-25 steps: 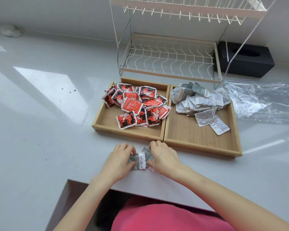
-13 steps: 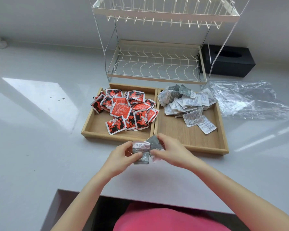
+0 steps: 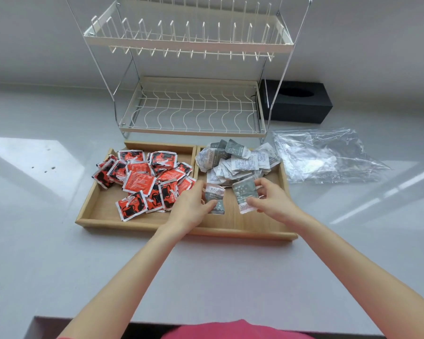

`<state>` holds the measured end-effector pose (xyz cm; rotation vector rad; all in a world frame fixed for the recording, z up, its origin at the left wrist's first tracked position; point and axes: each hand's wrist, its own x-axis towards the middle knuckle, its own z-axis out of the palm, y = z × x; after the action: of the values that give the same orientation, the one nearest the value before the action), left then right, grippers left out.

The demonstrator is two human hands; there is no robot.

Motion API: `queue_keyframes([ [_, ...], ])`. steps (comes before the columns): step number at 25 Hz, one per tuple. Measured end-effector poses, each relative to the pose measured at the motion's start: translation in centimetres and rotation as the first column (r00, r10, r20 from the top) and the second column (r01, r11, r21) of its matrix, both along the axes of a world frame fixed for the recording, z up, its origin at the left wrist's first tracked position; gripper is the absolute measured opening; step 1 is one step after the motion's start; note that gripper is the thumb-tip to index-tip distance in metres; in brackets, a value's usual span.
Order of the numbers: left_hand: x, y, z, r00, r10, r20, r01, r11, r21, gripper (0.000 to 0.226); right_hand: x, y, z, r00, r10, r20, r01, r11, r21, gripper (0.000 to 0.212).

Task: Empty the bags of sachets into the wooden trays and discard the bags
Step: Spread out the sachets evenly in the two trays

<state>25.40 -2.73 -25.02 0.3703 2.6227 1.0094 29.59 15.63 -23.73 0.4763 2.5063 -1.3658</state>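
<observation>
On white counter, over right wooden tray (image 3: pixel 285 189): left hand (image 3: pixel 190 207) pinching grey sachet (image 3: pixel 214 198), right hand (image 3: pixel 271 200) pinching another sachet (image 3: pixel 245 193).

Left grip (image 3: pixel 194 206), right grip (image 3: pixel 271 200) pinched

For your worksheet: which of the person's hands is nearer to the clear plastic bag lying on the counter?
The right hand; the plastic bag lies beyond it to its right. The left hand is farther left.

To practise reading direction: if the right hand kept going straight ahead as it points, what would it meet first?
Probably the heap of grey and white sachets in the right wooden tray, just beyond the right hand; depth is uncertain.
</observation>
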Motion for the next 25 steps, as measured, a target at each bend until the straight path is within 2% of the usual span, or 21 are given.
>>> queue_keyframes([
  [4,-0.8,1.0,-0.7,0.998,-0.064,0.024,0.065,0.995,-0.076,0.037,-0.5,0.9,-0.8,0.997,0.057,0.055,-0.06,0.996,0.072,0.031],
  [7,-1.3,1.4,-1.1,0.983,-0.181,0.025,0.182,0.962,-0.202,0.047,-0.5,1.0,-0.7,0.988,0.127,0.09,-0.142,0.972,0.188,0.035],
  [10,-2.0,2.2,-0.4,0.964,-0.235,-0.125,0.195,0.943,-0.268,0.045,-1.0,1.6,-0.2,0.989,0.145,-0.029,-0.129,0.942,0.311,0.035],
  [12,-3.0,3.1,0.4,0.937,-0.248,-0.244,0.176,0.942,-0.285,0.047,-2.1,2.1,0.1,0.977,0.18,-0.111,-0.122,0.909,0.398,0.043],
  [14,-4.7,4.6,0.7,0.903,-0.327,-0.278,0.203,0.896,-0.394,0.058,-3.8,2.5,0.2,0.956,0.28,-0.087,-0.193,0.825,0.532,0.057],
  [16,-6.4,6.1,0.7,0.878,-0.426,-0.217,0.261,0.807,-0.529,0.069,-5.3,2.5,-0.2,0.939,0.342,0.031,-0.29,0.743,0.603,0.066],
  [18,-7.7,6.9,0.3,0.881,-0.454,-0.133,0.294,0.746,-0.597,0.071,-6.3,2.5,-0.8,0.927,0.346,0.144,-0.359,0.715,0.6,0.07],
  [21,-8.3,6.7,-0.3,0.911,-0.412,-0.033,0.318,0.75,-0.58,0.068,-6.3,2.8,-1.4,0.909,0.366,0.199,-0.412,0.722,0.555,0.069],
  [25,-6.1,5.4,-1.0,0.908,-0.418,0.018,0.355,0.748,-0.561,0.067,-4.4,3.0,-1.8,0.894,0.414,0.173,-0.436,0.714,0.548,0.067],
])
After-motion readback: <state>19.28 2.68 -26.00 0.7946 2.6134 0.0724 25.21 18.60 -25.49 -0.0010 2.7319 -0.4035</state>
